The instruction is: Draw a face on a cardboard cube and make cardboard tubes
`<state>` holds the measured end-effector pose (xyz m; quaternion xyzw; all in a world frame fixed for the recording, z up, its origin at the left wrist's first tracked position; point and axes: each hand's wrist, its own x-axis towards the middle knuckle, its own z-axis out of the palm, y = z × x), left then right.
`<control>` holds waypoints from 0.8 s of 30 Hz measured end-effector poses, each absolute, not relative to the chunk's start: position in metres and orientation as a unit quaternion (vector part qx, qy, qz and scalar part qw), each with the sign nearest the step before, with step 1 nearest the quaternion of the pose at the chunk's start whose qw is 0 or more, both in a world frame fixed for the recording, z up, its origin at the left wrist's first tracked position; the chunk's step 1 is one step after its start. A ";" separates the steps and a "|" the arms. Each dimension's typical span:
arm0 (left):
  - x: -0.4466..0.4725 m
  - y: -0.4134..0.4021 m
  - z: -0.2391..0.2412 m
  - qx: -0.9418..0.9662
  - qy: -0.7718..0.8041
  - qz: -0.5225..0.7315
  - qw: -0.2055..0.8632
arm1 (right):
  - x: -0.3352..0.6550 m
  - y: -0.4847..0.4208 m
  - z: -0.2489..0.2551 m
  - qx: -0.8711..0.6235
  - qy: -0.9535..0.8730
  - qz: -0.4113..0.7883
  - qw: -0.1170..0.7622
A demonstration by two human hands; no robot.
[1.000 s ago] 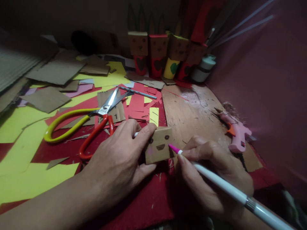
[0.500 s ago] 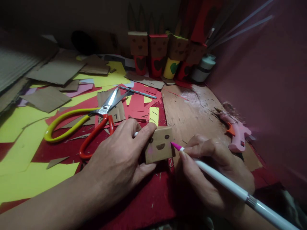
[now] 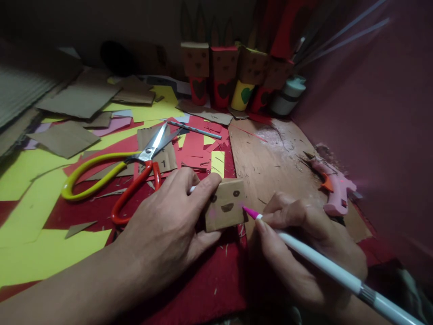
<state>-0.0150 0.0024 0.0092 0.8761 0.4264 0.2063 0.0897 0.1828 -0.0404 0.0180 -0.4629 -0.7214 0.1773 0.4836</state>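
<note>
Between the thumb and fingers of my left hand (image 3: 172, 221) is a small cardboard box (image 3: 219, 220), its front turned toward me. Two dark eyes, a dark mouth and faint pink cheek smudges are drawn on that front. My right hand (image 3: 311, 243) is closed around a white marker pen (image 3: 320, 257) with a bright pink tip. That tip is at the box's right edge, beside the right cheek smudge. A short white stick end shows under my left thumb; what it belongs to is hidden.
Scissors (image 3: 147, 155) with yellow and red handles lie spread left of the box. A pink glue gun (image 3: 338, 192) rests at right. Several cardboard figures (image 3: 223, 65) and a white bottle (image 3: 291, 95) stand behind. Paper and cardboard scraps (image 3: 76, 95) cover the left side.
The pink tip has moved slightly down and right along the box's edge, my right hand with it. A pink mark on the right cheek shows more plainly. My left hand keeps its hold.
</note>
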 end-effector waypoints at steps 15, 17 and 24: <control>-0.015 0.003 0.009 0.878 0.421 0.213 0.083 | 0.181 -0.039 0.020 -0.451 -0.725 0.199 0.481; -0.015 0.002 0.009 0.878 0.420 0.214 0.081 | 0.180 -0.039 0.022 -0.454 -0.723 0.198 0.482; -0.014 0.003 0.008 0.876 0.424 0.214 0.082 | 0.178 -0.040 0.013 -0.455 -0.689 0.188 0.532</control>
